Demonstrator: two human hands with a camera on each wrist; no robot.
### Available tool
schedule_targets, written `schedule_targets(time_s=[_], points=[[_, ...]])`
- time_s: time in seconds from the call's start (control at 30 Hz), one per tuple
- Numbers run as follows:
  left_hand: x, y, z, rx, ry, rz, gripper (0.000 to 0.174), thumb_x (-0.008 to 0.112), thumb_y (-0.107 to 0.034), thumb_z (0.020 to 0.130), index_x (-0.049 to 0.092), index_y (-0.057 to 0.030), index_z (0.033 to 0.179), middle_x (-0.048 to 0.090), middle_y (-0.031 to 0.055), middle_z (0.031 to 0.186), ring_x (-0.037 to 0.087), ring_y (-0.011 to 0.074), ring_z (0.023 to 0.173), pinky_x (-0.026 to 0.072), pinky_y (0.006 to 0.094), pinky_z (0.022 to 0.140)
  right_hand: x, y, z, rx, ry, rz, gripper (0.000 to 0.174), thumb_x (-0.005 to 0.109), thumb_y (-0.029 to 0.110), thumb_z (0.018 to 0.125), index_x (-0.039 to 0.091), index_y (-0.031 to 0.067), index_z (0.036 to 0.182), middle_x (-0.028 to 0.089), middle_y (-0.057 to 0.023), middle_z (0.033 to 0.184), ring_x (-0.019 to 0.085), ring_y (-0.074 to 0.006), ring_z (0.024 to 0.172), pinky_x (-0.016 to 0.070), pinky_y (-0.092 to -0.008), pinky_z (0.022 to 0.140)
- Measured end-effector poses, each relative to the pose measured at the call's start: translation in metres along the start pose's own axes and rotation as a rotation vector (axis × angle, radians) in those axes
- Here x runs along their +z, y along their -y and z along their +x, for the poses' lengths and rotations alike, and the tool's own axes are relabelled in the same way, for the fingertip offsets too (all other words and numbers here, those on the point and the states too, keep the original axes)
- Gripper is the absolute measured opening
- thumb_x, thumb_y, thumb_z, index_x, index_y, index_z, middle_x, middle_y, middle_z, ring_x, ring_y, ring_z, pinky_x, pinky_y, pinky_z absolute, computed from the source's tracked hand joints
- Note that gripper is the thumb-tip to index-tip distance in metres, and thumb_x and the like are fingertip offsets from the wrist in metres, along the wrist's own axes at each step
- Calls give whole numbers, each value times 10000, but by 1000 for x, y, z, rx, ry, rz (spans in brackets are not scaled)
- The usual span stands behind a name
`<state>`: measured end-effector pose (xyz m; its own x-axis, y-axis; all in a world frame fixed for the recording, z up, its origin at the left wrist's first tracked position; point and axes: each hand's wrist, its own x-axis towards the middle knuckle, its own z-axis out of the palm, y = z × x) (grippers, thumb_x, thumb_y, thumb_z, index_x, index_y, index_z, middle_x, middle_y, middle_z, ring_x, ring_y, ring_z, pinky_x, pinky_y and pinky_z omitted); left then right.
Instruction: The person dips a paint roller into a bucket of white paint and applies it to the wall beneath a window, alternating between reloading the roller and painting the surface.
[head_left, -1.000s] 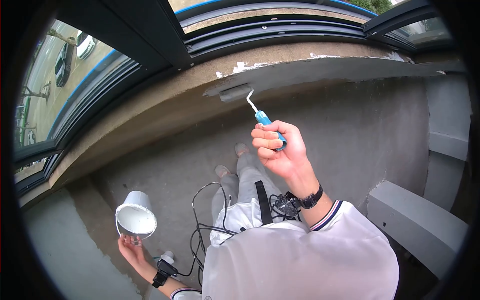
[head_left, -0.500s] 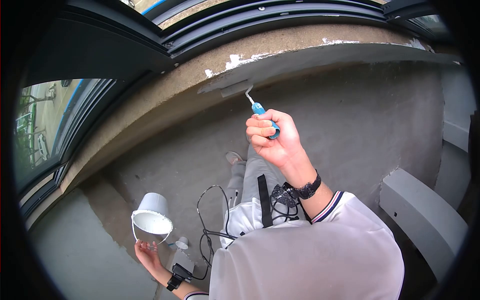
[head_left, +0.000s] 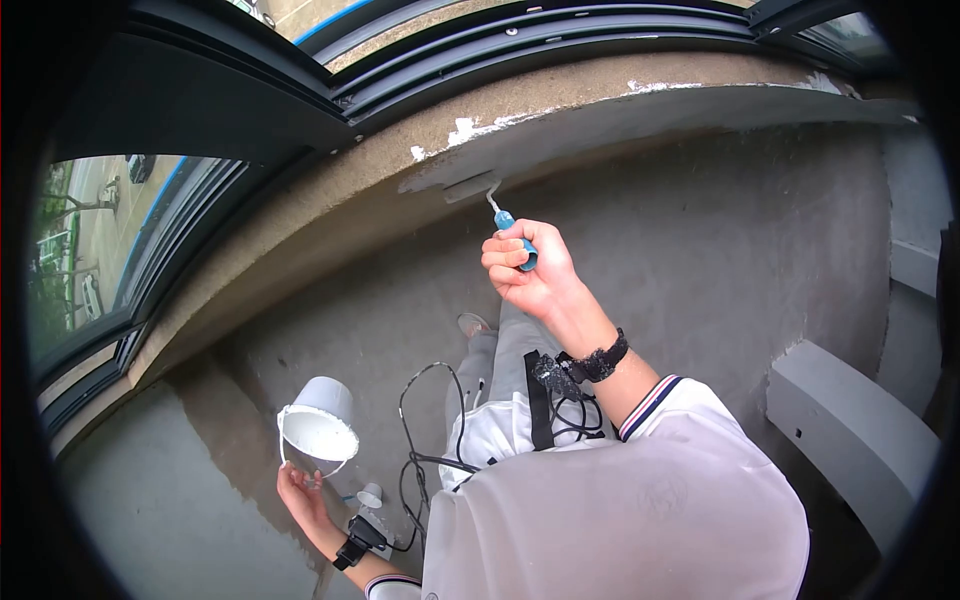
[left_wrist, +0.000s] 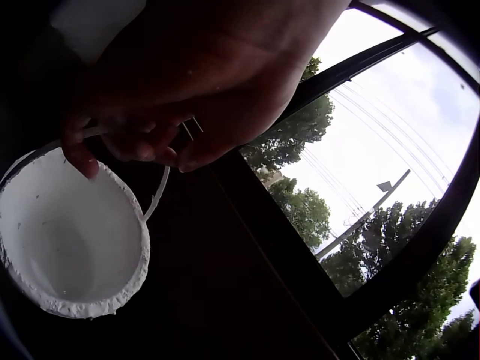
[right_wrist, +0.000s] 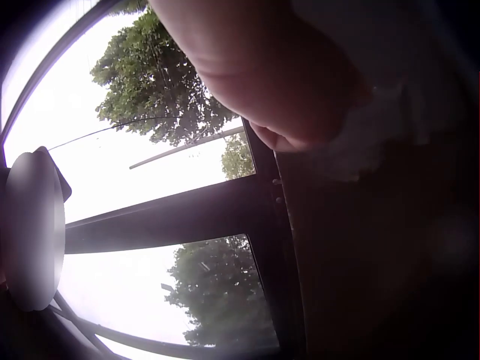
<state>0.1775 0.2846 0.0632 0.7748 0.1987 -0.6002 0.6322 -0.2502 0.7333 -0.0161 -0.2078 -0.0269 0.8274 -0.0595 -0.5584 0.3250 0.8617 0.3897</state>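
My right hand (head_left: 538, 270) grips the blue handle (head_left: 504, 219) of a small paint roller. Its grey sleeve (head_left: 468, 188) lies against the wall face just under the window sill, beside a darker wet-looking patch. In the right wrist view the heel of that hand (right_wrist: 262, 67) shows, while the roller is hidden. At lower left my left hand (head_left: 308, 502) holds a white bucket (head_left: 328, 396) by its thin bail, fingers hooked on it. The bucket hangs tilted, mouth toward me. In the left wrist view the bucket's rim (left_wrist: 105, 309) is crusted with white paint.
A rough sill (head_left: 300, 205) with white paint smears runs beneath dark window frames (head_left: 230, 90). A grey ledge (head_left: 840, 425) juts out at right. Black cables (head_left: 410, 455) loop near my lap. A small white cup (head_left: 370, 495) stands beyond my left wrist.
The head view has turned a little. The bucket and left hand have shifted right in the view. The roller sits slightly lower below the smeared sill edge, still in my right hand's grip.
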Motion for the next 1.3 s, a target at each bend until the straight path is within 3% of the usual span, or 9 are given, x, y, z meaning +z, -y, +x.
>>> schedule_targets(time_s=[0.2, 0.37, 0.5, 0.67, 0.9, 1.0, 1.3], points=[[-1, -14, 1, 84, 30, 0, 141, 568, -253, 902, 515, -167, 803, 375, -76, 629, 397, 70, 609, 411, 375, 724, 35, -56, -52, -64, 54, -144, 273, 464, 80, 839, 334, 144, 608, 352, 54, 544, 318, -35, 438, 230, -213, 362], [13, -19, -2, 104, 26, 37, 168, 555, -249, 892, 489, -169, 760, 343, -79, 599, 375, 68, 577, 400, 353, 701, 48, -53, -73, -48, 106, -72, 269, 459, 78, 838, 343, 140, 603, 355, 53, 535, 310, -40, 431, 231, -214, 359], [13, -16, 1, 102, 70, 68, 175, 549, -248, 896, 484, -169, 754, 348, -79, 598, 373, 63, 573, 406, 355, 688, 21, -25, -40, -3, 89, -51, 256, 462, 74, 792, 315, 150, 596, 346, 47, 537, 311, -52, 439, 208, -217, 355], [22, -14, -16, 85, -39, 110, 187, 546, -246, 903, 481, -173, 744, 340, -77, 588, 346, 60, 538, 423, 354, 674, -20, 28, 41, 2, 33, 72, 272, 477, 70, 788, 306, 152, 593, 356, 52, 519, 297, -52, 415, 205, -216, 353], [12, 0, -32, 52, -75, 126, 177, 567, -253, 896, 500, -170, 754, 343, -80, 585, 355, 60, 533, 426, 370, 699, -32, 38, 85, -33, -80, 103, 239, 451, 57, 783, 324, 134, 597, 370, 27, 526, 320, -76, 434, 194, -229, 349], [10, 2, -36, 49, -62, 124, 168, 567, -253, 893, 508, -167, 762, 348, -80, 592, 359, 63, 543, 416, 375, 712, -29, 37, 75, -14, -58, 85, 251, 453, 50, 796, 322, 131, 598, 370, 30, 528, 321, -66, 443, 195, -225, 356], [28, 2, -32, 55, 8, 49, 149, 554, -244, 877, 501, -172, 758, 358, -79, 602, 372, 71, 578, 390, 364, 714, 73, 2, -29, 43, 18, 82, 207, 469, 42, 751, 332, 132, 624, 421, 25, 525, 335, -70, 441, 207, -223, 365]])
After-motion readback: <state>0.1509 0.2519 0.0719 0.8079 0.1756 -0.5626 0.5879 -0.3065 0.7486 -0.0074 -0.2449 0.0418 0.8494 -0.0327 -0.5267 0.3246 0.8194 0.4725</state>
